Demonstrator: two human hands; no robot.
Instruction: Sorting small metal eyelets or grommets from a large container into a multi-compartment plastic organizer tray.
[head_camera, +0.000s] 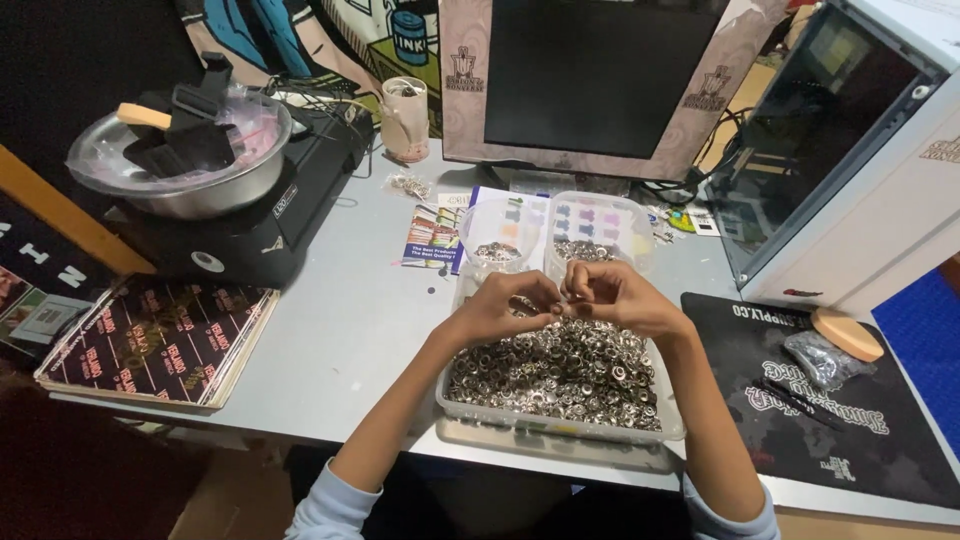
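Observation:
A clear plastic tray (560, 423) near the table's front edge is heaped with small silver metal rings (560, 375). Both hands hover over its far end, fingertips meeting. My left hand (505, 305) pinches a small metal ring between thumb and fingers. My right hand (615, 295) pinches another small metal piece against it. Behind the hands stand two clear tubs: the left tub (497, 235) and the right tub (598, 232), each with a thin layer of the same silver rings.
A steel bowl (185, 165) sits on a black scale at the far left. Flat printed sheets (150, 340) lie left. A monitor (600, 80) and white case (860, 170) stand behind. A black mat (820, 400) with a bagged item lies right.

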